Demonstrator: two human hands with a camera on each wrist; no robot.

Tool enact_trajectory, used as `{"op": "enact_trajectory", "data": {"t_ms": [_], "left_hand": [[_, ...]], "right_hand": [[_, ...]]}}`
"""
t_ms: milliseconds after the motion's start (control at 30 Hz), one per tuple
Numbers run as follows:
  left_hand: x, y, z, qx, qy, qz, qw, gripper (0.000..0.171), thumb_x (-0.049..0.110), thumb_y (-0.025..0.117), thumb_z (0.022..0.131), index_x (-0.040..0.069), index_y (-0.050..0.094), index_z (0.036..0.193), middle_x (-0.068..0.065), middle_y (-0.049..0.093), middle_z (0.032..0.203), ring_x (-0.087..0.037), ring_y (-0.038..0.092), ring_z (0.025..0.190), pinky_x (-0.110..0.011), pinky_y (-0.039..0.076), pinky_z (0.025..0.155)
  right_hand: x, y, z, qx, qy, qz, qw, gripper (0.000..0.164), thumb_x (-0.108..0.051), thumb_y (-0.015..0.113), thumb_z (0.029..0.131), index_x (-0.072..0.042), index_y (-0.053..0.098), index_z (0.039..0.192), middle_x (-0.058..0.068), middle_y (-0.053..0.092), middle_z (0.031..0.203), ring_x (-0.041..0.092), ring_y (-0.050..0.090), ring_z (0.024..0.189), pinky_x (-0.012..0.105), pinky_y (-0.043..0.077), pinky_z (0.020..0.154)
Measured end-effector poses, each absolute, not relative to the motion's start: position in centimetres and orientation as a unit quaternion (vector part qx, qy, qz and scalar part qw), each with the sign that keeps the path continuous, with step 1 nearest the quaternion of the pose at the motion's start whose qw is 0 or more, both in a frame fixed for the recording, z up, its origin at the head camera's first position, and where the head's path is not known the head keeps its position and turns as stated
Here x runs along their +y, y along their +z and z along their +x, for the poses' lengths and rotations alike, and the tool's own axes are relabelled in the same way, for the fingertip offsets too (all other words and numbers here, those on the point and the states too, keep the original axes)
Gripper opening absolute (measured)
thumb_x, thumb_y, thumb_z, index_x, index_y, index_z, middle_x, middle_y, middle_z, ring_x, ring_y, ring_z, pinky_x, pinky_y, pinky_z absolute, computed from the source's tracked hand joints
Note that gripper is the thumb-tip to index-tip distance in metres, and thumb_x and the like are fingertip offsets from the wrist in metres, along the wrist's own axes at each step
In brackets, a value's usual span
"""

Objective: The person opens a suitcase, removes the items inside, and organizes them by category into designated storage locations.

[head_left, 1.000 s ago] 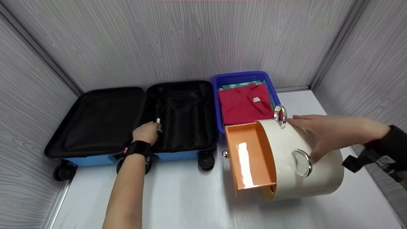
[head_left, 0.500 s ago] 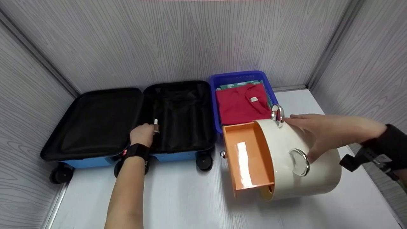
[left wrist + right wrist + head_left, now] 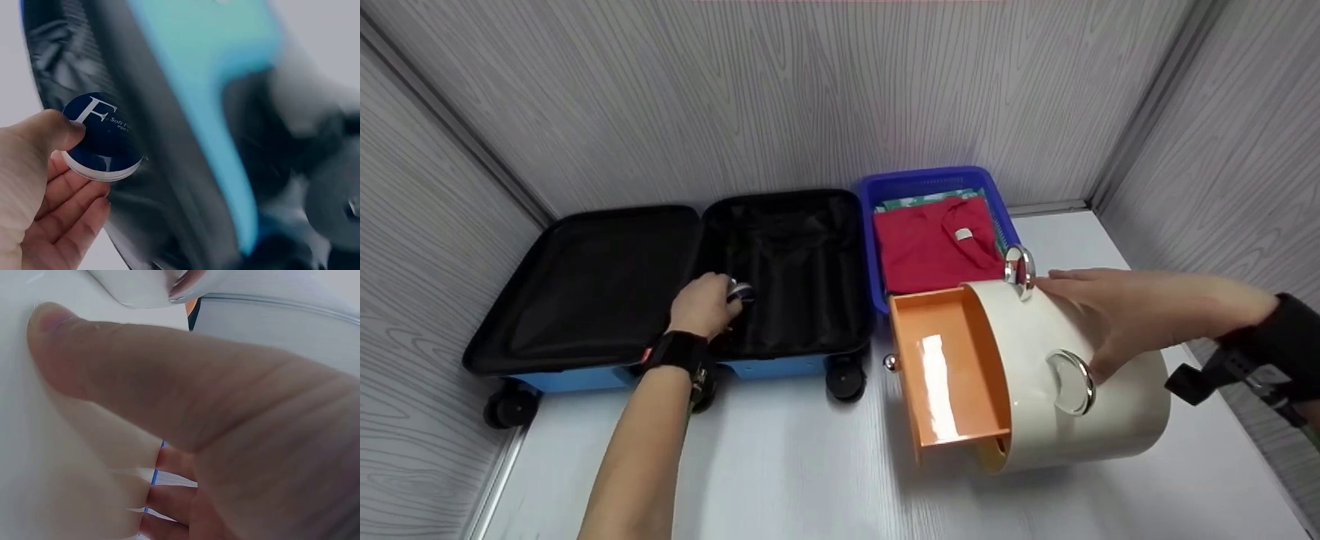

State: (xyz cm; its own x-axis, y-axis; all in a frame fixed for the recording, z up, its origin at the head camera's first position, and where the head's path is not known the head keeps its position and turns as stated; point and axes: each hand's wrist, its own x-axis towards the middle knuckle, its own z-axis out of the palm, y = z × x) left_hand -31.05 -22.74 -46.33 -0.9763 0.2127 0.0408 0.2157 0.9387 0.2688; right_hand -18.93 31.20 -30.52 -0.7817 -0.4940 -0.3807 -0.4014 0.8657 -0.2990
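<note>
Inside the right half of an open black-lined suitcase (image 3: 810,285), my left hand (image 3: 703,304) holds a round navy jar (image 3: 104,132) with a white base. The left wrist view shows a big white "F" on its lid, the thumb on top and the fingers underneath. My right hand (image 3: 1132,311) rests spread on a cream rounded storage box (image 3: 1035,420) with silver ring handles. Its thumb (image 3: 53,349) presses the glossy side in the right wrist view, while the other fingers lie along the far side. An orange drawer (image 3: 911,360) with a silver knob is pulled out of the box.
A blue basket (image 3: 877,184) with a folded red shirt (image 3: 930,247) stands behind the drawer, right of the suitcase. The suitcase's other half (image 3: 600,285) lies flat at the left. Black wheels (image 3: 846,381) stick out toward the front. Grey panels enclose the white table (image 3: 795,465).
A white-tipped, brownish bottle showed beside my left hand half a second ago; now the round jar shows there. The left hand has shifted slightly up and right. My right hand stays on the box.
</note>
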Motion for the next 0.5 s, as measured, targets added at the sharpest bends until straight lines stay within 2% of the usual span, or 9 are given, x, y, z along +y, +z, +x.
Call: {"op": "enact_trajectory", "data": {"t_ms": [200,500], "left_hand": [[-18.3,-44.0,-30.5,-0.958,-0.273,-0.089,0.010,0.034,0.027,0.064,0.101,0.005,0.067,0.126,-0.011,0.063,0.112,-0.025,0.062,0.094,-0.043,0.051,0.085],[-10.6,-40.0,-28.7,-0.884,-0.432,-0.166,0.066,0.036,0.028,0.067,0.100,0.011,0.070,0.132,-0.002,0.068,0.116,-0.013,0.064,0.103,-0.030,0.053,0.091]], "right_hand": [[31.5,-30.6,-19.1,0.937,-0.102,-0.243,0.229,0.125,-0.045,0.094,0.061,-0.015,0.028,0.163,0.018,0.037,0.160,0.040,0.035,0.145,0.066,0.033,0.111],[31.7,-30.8,-19.3,0.937,-0.108,-0.238,0.231,0.125,-0.045,0.095,0.061,-0.013,0.029,0.162,0.020,0.036,0.160,0.042,0.035,0.144,0.067,0.033,0.110]]}}
